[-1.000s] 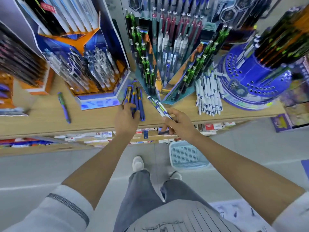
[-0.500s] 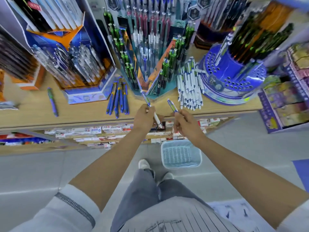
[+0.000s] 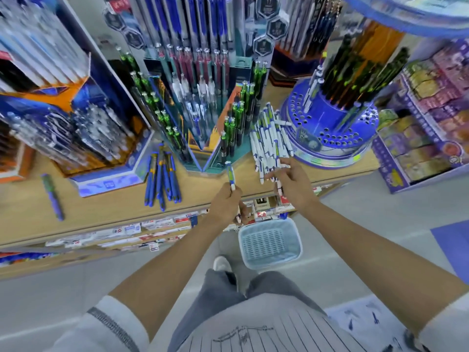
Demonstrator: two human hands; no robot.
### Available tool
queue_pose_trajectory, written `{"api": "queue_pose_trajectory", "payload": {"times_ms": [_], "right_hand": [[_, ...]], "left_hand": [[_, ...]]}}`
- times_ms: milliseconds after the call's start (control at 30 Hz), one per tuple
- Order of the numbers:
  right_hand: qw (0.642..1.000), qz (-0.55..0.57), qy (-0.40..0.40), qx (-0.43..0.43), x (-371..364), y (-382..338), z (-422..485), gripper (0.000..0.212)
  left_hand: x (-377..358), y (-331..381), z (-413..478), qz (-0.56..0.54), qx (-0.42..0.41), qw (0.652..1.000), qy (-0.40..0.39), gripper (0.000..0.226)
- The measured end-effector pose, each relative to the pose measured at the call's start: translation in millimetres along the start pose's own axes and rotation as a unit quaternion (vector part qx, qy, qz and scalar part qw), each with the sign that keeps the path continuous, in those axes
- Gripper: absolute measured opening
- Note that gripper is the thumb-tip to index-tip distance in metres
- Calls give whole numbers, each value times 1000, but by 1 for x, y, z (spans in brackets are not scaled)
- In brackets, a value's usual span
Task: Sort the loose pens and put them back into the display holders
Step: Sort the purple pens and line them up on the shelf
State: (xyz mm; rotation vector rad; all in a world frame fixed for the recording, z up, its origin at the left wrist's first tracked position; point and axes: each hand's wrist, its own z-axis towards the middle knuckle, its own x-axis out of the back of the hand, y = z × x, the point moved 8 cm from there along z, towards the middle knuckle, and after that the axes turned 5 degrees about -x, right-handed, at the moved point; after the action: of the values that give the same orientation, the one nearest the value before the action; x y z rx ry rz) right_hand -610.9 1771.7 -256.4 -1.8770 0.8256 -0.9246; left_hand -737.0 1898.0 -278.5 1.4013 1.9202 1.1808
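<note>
Left grip [image 3: 224, 207] pinching slim white-and-blue pen [image 3: 230, 175], right grip [image 3: 291, 185] spread wide, fingertips touching heap of matching pens [image 3: 266, 146]

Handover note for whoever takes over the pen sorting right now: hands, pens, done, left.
Left hand: grips one white-and-blue pen at the edge of the shelf.
Right hand: fingers spread, touching the white pen pile; nothing visibly held.
The pile lies beside the round blue holder, which has many empty holes. Blue pens and a single pen lie loose on the shelf.
Done: pens grouped by kind.
Left: slot them all into holders.
</note>
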Motion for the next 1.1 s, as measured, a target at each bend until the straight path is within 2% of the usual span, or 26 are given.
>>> {"api": "queue_pose_trajectory", "payload": {"times_ms": [167,300,500,600,733,867,967,1100], "right_hand": [[1000,-5,-11,-2,4,1,9,14],[998,-14,-54,-5,14,-4,15,17],[995,-45,-91,-21,36,-8,37,35],[990,-73,-118,1,41,-16,42,42],[990,-41,-133,4,40,-26,51,35],[995,6,-99,-5,38,-35,66,29],[998,-12,-67,1,35,-39,75,24],[998,-47,-47,7,31,-40,84,21]], "left_hand": [[-17,2,-2,11,5,1000,-27,15],[-34,9,4,-59,8,998,32,19],[-60,35,15,-99,-37,990,98,4],[-65,52,20,-72,-55,990,110,14],[-68,68,26,-65,-58,992,95,24],[-61,74,49,14,-53,993,102,29],[-53,77,64,91,-35,988,119,39],[-51,79,74,100,-29,989,104,41]]}}
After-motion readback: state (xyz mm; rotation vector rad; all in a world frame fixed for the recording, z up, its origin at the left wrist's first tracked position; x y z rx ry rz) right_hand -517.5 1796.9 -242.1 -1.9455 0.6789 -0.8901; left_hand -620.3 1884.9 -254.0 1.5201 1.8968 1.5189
